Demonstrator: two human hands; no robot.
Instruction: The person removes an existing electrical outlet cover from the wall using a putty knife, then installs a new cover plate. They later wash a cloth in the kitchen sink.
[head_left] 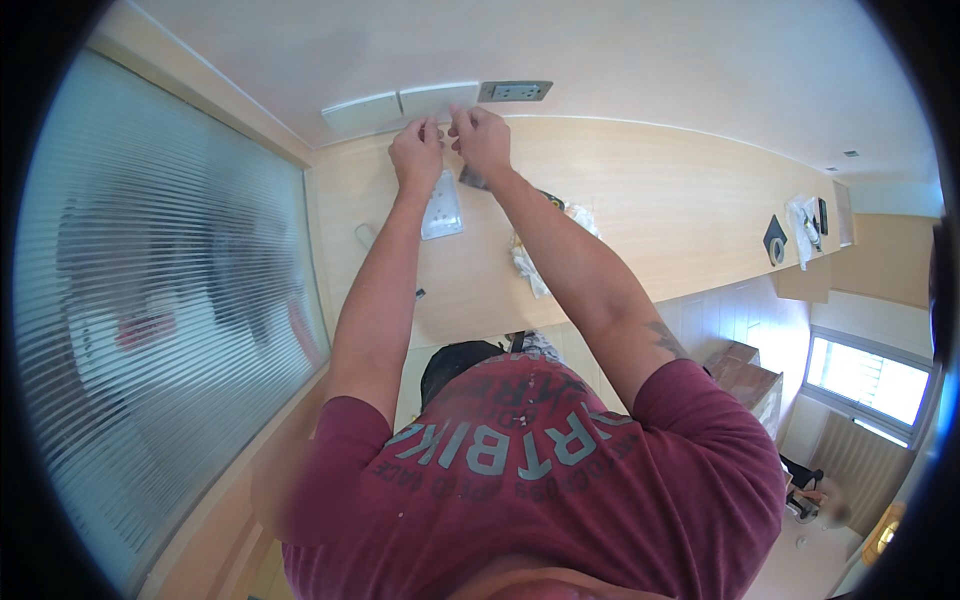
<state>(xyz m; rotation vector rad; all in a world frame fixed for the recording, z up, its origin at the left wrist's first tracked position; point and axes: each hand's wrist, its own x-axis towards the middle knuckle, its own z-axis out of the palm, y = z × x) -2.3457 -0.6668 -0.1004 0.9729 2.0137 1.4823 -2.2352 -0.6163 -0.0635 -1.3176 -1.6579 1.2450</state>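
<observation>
My left hand (pixel 417 157) and my right hand (pixel 483 143) are raised close together in front of the wall, over the back edge of a pale wooden counter (pixel 650 200). Fingers and thumb are pinched on each; what they hold, if anything, is too small to make out. Just behind the fingertips is a blank white wall plate (pixel 437 99), with a second white plate (pixel 361 112) left of it. A grey socket plate (pixel 515 92) is to the right. Below my hands lies a white rectangular plate (pixel 443 210), and a small dark piece (pixel 472 179) shows beside my right wrist.
Crumpled clear plastic (pixel 530 270) lies partly under my right forearm. A small dark bit (pixel 420 294) sits near the counter's front. Ribbed glass (pixel 170 300) borders the left side. Farther right are a tape roll (pixel 776 251) and a plastic bag (pixel 803 228).
</observation>
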